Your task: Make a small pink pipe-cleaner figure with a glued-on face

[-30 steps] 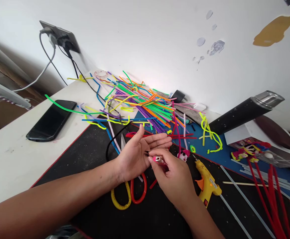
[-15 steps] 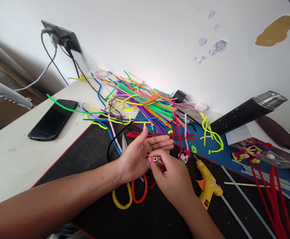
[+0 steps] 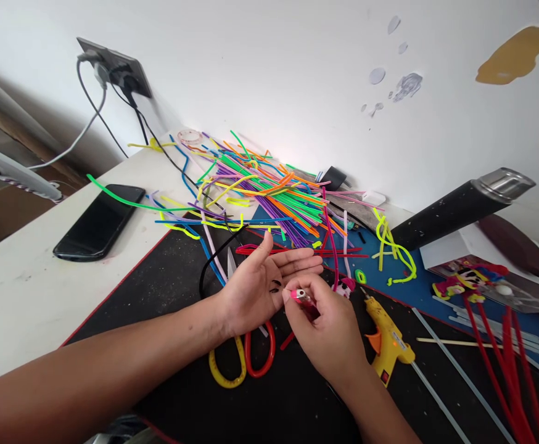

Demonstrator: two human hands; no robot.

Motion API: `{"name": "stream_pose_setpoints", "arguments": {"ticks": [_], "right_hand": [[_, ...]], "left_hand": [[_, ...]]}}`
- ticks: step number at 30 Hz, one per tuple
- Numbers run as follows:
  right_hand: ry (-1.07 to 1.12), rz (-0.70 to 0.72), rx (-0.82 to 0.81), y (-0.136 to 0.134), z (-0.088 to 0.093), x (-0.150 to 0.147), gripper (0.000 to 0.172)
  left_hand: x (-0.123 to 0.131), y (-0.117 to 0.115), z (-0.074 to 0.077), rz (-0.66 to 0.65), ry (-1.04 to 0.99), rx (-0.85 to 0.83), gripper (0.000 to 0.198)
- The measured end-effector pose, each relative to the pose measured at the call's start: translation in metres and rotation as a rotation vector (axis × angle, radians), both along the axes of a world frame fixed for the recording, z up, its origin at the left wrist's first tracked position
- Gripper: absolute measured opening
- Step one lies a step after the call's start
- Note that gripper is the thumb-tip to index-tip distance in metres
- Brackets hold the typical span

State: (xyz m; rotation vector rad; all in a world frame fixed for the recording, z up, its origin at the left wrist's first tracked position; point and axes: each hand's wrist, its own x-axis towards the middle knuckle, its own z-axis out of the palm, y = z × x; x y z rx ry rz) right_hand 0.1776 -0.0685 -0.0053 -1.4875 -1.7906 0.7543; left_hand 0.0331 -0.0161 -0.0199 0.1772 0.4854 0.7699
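My left hand (image 3: 255,290) is palm up, its fingers stretched out flat. Small thin black bits (image 3: 276,283) lie in its palm. Beside that palm, my right hand (image 3: 325,327) is closed around a small pink thing with a round metal end (image 3: 301,294), which looks like a lighter; most of it is hidden by the fingers. Under my left wrist are scissors with one yellow and one red handle (image 3: 269,351), and part of a blade shows past the hand. A yellow glue gun (image 3: 387,339) lies just right of my right hand.
Colourful pipe cleaners (image 3: 269,191) are heaped along the wall. A phone (image 3: 98,222) lies at left, and a black flask (image 3: 454,209) leans at right. Glue sticks (image 3: 459,370), red pipe cleaners (image 3: 510,370) and a small colourful figure (image 3: 468,280) lie near it.
My right hand has drawn slightly right, away from my left palm, with the pink thing still in it. The black bits in the palm now show more plainly.
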Motion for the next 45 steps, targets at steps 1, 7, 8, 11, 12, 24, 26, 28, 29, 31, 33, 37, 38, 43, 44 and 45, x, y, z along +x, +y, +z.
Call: {"name": "stream_pose_setpoints", "arguments": {"ticks": [1, 7, 8, 11, 12, 24, 26, 28, 29, 31, 33, 37, 38, 43, 44, 45], "right_hand": [[0.014, -0.006, 0.001, 0.0, 0.001, 0.001, 0.005], [0.045, -0.017, -0.025, 0.0, 0.0, 0.004, 0.016], [0.043, -0.003, -0.03, 0.0, 0.0, 0.004, 0.019], [0.042, 0.023, -0.034, 0.0, 0.0, 0.004, 0.025], [0.044, 0.023, -0.031, 0.0, 0.001, 0.003, 0.025], [0.017, -0.027, -0.001, 0.0, -0.001, 0.005, 0.009], [0.007, -0.019, 0.007, 0.0, -0.003, 0.004, 0.008], [-0.019, -0.014, 0.013, 0.0, -0.004, 0.004, 0.009], [-0.035, -0.016, 0.015, 0.0, -0.005, 0.004, 0.009], [-0.061, -0.02, 0.019, 0.001, -0.005, 0.004, 0.011], [-0.081, -0.019, 0.021, 0.001, -0.006, 0.004, 0.013], [-0.1, -0.005, 0.034, 0.002, -0.006, 0.004, 0.014], [-0.1, -0.005, 0.036, 0.002, -0.006, 0.004, 0.015], [-0.103, -0.008, 0.043, 0.001, -0.008, 0.003, 0.016], [-0.105, -0.008, 0.045, 0.001, -0.008, 0.003, 0.016], [-0.108, -0.007, 0.046, 0.001, -0.009, 0.003, 0.016]], "left_hand": [[-0.001, 0.001, 0.001, 0.01, -0.003, -0.004, 0.075], [-0.002, 0.004, 0.002, 0.046, -0.048, -0.005, 0.079], [-0.002, 0.004, 0.002, 0.048, -0.051, -0.007, 0.08], [-0.003, 0.004, 0.003, 0.053, -0.057, -0.015, 0.082], [-0.003, 0.004, 0.004, 0.055, -0.062, -0.018, 0.083], [-0.004, 0.005, 0.009, 0.056, -0.074, -0.018, 0.081], [-0.004, 0.004, 0.009, 0.049, -0.073, -0.017, 0.083], [-0.004, 0.003, 0.008, 0.037, -0.076, -0.013, 0.084], [-0.004, 0.003, 0.007, 0.031, -0.081, -0.011, 0.084], [-0.004, 0.002, 0.005, 0.019, -0.096, -0.005, 0.084], [-0.004, 0.001, 0.003, 0.008, -0.109, 0.002, 0.084], [-0.004, 0.001, 0.001, -0.008, -0.11, 0.023, 0.084], [-0.004, 0.001, 0.001, -0.011, -0.107, 0.028, 0.084], [-0.004, 0.0, 0.0, -0.025, -0.09, 0.038, 0.078], [-0.003, 0.0, 0.0, -0.024, -0.083, 0.035, 0.077], [-0.003, -0.001, 0.0, -0.024, -0.076, 0.031, 0.076]]}}
